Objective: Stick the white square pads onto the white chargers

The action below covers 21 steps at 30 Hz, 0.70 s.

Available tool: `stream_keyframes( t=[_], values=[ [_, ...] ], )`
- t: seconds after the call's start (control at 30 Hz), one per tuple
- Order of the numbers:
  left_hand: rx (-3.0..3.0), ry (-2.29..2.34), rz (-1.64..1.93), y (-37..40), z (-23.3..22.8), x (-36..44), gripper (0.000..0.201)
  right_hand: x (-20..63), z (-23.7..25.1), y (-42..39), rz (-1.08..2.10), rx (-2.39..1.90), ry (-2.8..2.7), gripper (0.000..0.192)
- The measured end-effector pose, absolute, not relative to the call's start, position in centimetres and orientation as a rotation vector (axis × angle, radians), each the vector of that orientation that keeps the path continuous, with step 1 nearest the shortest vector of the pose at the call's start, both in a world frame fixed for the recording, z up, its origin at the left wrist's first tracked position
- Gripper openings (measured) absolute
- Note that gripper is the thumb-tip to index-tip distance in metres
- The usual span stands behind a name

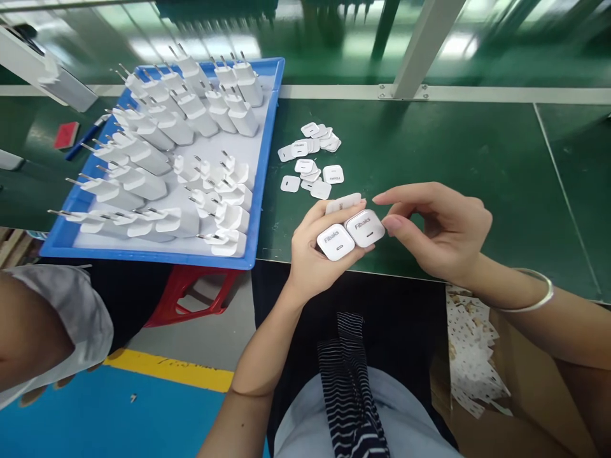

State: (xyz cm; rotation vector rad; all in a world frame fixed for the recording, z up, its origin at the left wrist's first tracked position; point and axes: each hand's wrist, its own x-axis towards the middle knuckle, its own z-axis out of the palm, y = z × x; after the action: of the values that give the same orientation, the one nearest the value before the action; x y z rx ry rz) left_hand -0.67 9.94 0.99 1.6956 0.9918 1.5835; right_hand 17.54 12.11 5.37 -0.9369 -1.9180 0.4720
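Note:
My left hand [310, 254] is closed around two white plug chargers side by side, end faces up. The left charger [335, 242] and the right charger [365, 228] both have "Fibaks" lettering and a small slot. A loose white cover plate [344, 203] also sits in my left fingers, behind the chargers. My right hand [434, 229] is just right of the chargers, thumb and forefinger apart with nothing between them. Its thumb tip is at the right charger's edge; whether it touches I cannot tell. Further back on the green table lie several loose cover plates [333, 174], some overlapping.
A blue tray [255, 210] on the left holds many white chargers [179, 127], pins mostly up. Beyond it lie a blue pen [86, 138] and a red box [65, 135]. A metal post [424, 48] stands behind. Below right, a cardboard box [534, 394] contains white scraps. Another person's sleeve [71, 312] is left.

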Motion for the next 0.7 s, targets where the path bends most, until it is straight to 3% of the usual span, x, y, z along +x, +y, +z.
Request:
stream_keyframes(
  t=[0.3, 0.53, 0.7],
  values=[
    [1.74, 0.978, 1.572, 9.7, 1.1, -1.0, 0.045, 17.6, 4.8, 12.6, 0.562, -0.897, -1.876, 0.019],
    [1.757, 0.94, 1.628, 9.9, 0.6, -0.6, 0.045, 17.6, 4.5, 12.9, 0.425, -0.843, -1.953, 0.015],
    [1.967, 0.894, 1.567, 6.2, 2.9, -2.1, 0.05, 18.1, 4.1, 13.2, 0.511, -0.951, -1.948, 0.014]
  ],
)
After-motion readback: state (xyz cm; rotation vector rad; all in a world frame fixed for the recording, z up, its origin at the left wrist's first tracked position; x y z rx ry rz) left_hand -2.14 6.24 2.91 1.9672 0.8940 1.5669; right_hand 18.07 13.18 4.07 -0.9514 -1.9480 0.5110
